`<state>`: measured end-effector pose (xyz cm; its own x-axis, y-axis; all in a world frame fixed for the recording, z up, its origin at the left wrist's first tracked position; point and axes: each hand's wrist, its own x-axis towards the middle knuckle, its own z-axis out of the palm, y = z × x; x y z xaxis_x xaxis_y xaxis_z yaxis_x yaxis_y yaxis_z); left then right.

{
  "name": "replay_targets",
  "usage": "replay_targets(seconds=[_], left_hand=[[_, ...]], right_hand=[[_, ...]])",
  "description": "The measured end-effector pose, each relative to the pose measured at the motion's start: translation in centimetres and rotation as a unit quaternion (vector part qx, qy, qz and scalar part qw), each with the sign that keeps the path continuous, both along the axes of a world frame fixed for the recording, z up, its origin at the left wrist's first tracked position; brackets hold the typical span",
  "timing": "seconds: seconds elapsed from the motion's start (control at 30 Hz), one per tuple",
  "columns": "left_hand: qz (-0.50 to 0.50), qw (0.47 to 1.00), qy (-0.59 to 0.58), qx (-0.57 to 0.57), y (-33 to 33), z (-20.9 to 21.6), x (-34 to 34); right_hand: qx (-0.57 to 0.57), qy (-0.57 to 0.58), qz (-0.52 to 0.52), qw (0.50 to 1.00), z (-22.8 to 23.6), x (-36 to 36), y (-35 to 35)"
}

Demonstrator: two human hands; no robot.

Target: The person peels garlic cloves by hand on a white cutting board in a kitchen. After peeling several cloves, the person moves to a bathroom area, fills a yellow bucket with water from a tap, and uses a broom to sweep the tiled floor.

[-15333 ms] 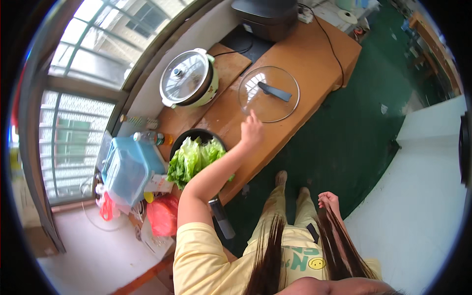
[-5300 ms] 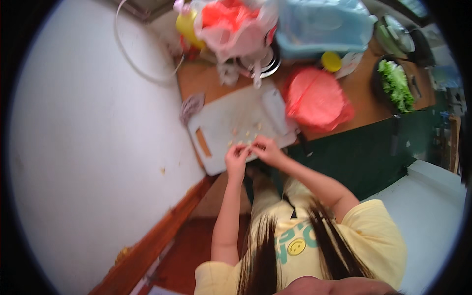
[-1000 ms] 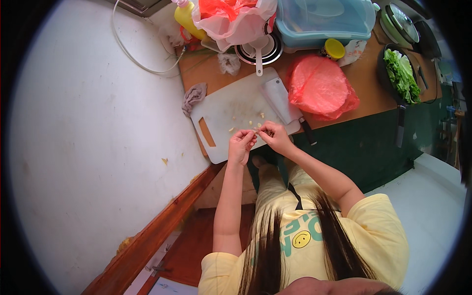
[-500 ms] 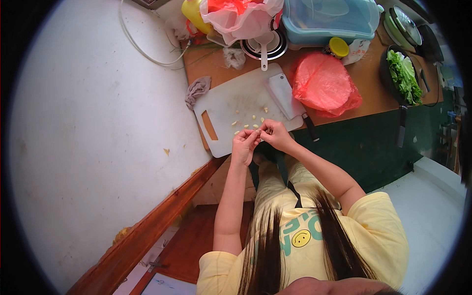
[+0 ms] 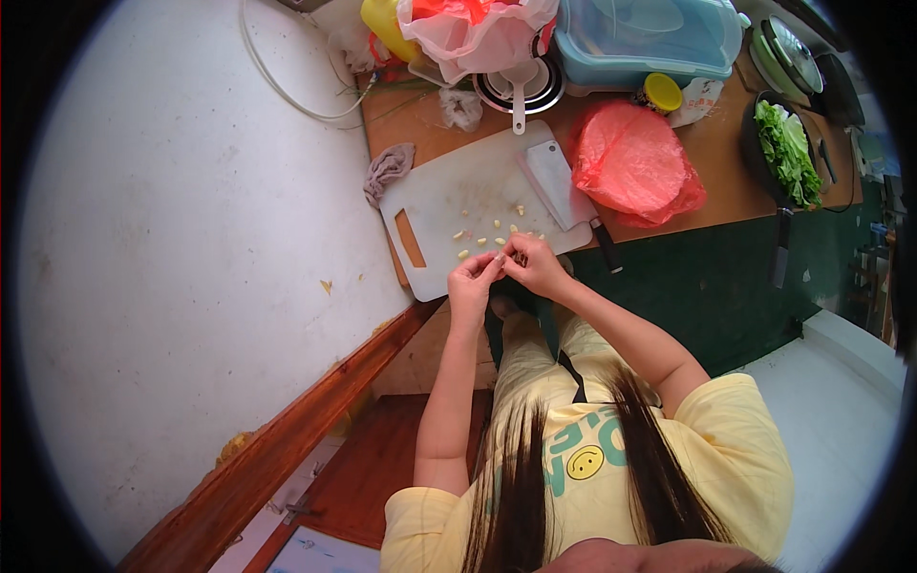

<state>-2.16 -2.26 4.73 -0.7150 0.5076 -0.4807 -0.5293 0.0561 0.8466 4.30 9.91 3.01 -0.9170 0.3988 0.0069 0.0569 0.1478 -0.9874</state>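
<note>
Over the near edge of a white cutting board (image 5: 430, 205), my left hand (image 5: 469, 286) and my right hand (image 5: 535, 267) meet with their fingertips pinched together. Between them is a small pale piece, mostly covered by the fingers, that looks like a garlic clove. Several peeled garlic cloves (image 5: 481, 243) lie scattered on the board just beyond my hands. A cleaver (image 5: 556, 186) rests flat on the board's right side, its dark handle sticking out past the table edge.
Right of the board lies a red plastic bag (image 5: 635, 162). A pan (image 5: 754, 158) with leafy greens (image 5: 788, 153) stands farther right, its handle overhanging the edge. Behind are a blue plastic box (image 5: 640, 48), a yellow-lidded jar (image 5: 662, 93) and nested bowls (image 5: 549, 91). A crumpled cloth (image 5: 389, 172) sits left.
My hands stay pinched together near the board's edge, with only small finger shifts. The whole view has moved slightly, and more cloves show beyond the fingers.
</note>
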Motion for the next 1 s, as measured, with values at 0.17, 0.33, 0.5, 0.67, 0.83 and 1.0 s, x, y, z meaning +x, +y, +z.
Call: replay_targets(seconds=[0.17,0.33,0.5,0.67,0.83,1.0], left_hand=[[0.016,0.996,-0.074,0.057,-0.8,-0.3,-0.3],[0.011,0.989,-0.118,0.091,-1.2,-0.2,-0.2],[0.027,0.988,-0.121,0.089,-1.4,-0.2,0.0],[0.029,0.997,-0.054,0.05,-1.1,-0.6,0.3],[0.014,0.999,0.0,0.032,-1.1,-0.7,0.3],[-0.005,1.0,0.028,0.011,-1.0,-0.2,0.4]], right_hand=[[-0.116,-0.053,0.012,0.992,-0.2,0.2,-0.1],[-0.148,-0.085,-0.03,0.985,-2.1,0.5,0.5],[-0.108,-0.091,-0.063,0.988,-2.6,0.7,0.7],[-0.12,-0.055,0.006,0.991,-0.8,0.7,-0.1],[-0.159,-0.062,0.044,0.984,-0.2,0.7,0.6],[-0.114,-0.055,0.045,0.991,-0.4,0.7,0.5]])
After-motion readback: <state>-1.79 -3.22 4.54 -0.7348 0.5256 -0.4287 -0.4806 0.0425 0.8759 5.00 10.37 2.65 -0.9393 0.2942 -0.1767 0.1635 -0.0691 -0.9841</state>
